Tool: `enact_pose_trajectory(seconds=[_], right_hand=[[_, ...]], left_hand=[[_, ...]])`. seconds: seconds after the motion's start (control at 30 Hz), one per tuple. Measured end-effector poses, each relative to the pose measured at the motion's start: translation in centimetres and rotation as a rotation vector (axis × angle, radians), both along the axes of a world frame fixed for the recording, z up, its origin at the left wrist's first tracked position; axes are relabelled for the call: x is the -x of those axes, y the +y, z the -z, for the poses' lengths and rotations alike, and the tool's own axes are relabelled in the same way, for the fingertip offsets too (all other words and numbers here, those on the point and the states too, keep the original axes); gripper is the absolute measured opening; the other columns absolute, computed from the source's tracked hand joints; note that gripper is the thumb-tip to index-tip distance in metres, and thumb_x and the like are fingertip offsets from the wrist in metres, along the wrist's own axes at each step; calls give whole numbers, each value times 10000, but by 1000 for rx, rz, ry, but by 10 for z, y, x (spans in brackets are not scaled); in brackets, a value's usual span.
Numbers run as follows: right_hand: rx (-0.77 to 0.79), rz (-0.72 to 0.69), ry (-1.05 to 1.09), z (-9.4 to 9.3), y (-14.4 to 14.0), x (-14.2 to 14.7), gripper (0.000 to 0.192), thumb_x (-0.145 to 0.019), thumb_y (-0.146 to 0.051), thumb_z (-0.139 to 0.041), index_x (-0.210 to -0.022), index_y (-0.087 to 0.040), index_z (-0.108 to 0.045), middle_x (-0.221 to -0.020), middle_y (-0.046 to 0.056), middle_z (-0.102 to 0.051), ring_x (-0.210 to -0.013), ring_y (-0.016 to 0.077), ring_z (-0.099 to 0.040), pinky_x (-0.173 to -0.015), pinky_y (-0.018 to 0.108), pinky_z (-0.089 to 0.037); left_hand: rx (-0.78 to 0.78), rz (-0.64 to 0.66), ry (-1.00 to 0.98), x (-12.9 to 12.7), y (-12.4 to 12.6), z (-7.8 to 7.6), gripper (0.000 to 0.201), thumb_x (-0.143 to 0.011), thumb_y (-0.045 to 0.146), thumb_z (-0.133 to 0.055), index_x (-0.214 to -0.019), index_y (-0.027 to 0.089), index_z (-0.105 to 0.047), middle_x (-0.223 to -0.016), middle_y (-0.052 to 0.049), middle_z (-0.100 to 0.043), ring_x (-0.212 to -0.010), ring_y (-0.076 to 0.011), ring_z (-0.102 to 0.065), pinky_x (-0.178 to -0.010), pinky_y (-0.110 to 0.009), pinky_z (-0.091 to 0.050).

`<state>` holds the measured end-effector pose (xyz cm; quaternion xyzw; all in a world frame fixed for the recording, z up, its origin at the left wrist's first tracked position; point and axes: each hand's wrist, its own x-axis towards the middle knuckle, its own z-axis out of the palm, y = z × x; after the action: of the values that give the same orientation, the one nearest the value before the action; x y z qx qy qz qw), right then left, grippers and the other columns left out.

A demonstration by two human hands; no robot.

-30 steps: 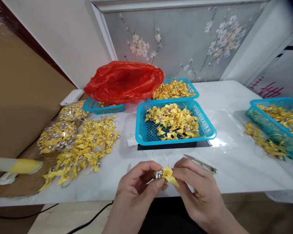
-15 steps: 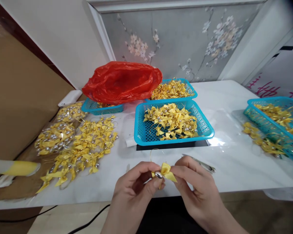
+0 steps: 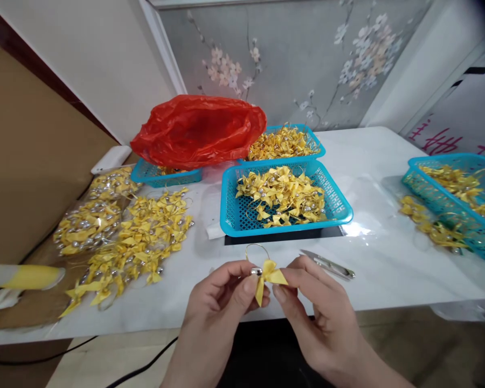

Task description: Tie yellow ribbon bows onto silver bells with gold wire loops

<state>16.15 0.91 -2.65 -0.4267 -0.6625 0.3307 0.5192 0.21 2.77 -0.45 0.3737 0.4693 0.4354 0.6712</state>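
Left hand (image 3: 222, 302): bare, no glove, ring or watch showing; short, unpainted nails.
Right hand (image 3: 317, 312): bare as well, without jewellery; nails short and plain.
Forearms: both uncovered up to the bottom edge of the view; no sleeve or cuff visible.

- The yellow ribbon bow (image 3: 269, 274) has turned between the fingertips; one tail now hangs straight down.
- Its gold loop (image 3: 257, 251) now stands upright above the left hand (image 3: 222, 302).
- The small bell (image 3: 256, 272) sits higher.
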Motion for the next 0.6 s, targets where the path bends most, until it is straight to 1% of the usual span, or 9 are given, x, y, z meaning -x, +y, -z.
enact_pose_trajectory(seconds=[0.13, 0.27, 0.33, 0.4, 0.5, 0.6], right_hand=[[-8, 3, 1, -1, 1, 1, 223, -936, -58, -456, -934, -172, -648, -772, 18, -494, -687, 154, -505, -586, 296, -415], [-16, -3, 4, -1, 0, 2, 240, -932, -39, -454, -967, -171, -651, -777, 18, -482, -692, 154, -497, -587, 296, -412], [-31, 3, 1, 0, 0, 3, 242, -928, -32, -456, -976, -169, -649, -779, 21, -480, -688, 158, -497, -577, 300, -409], [-79, 24, -14, 1, 0, 3, 253, -915, -11, -454, -991, -160, -644, -786, 30, -487, -682, 164, -497, -564, 305, -406], [-170, 73, -37, 5, 0, 3, 270, -886, 26, -460, -1029, -127, -631, -794, 45, -494, -681, 170, -496, -553, 309, -403], [-209, 103, -46, 9, 1, 3, 280, -870, 52, -473, -1026, -124, -626, -789, 44, -486, -683, 166, -491, -555, 305, -403]], left_hand=[[2, -5, -8, 0, 0, -1, 62, -868, 276, -704, -904, 235, -735, -761, 34, -715, -739, -109, -628, -746, -200, -541], [-20, 20, -21, -1, 0, -1, 53, -892, 267, -676, -894, 235, -717, -777, 43, -703, -746, -94, -608, -737, -169, -515], [-36, 56, -19, 0, 0, -1, 57, -905, 274, -660, -925, 250, -708, -788, 50, -703, -747, -87, -607, -741, -160, -508], [-57, 94, -1, 2, -1, 0, 89, -919, 288, -641, -989, 282, -697, -834, 52, -716, -780, -93, -625, -776, -172, -518], [-135, 89, 72, 4, -2, -1, 145, -916, 288, -643, -1042, 335, -697, -974, 55, -730, -875, -106, -660, -823, -182, -544], [-255, 24, 168, 2, -1, -3, 195, -846, 245, -720, -1013, 344, -735, -1048, 49, -730, -948, -118, -684, -826, -145, -558]])
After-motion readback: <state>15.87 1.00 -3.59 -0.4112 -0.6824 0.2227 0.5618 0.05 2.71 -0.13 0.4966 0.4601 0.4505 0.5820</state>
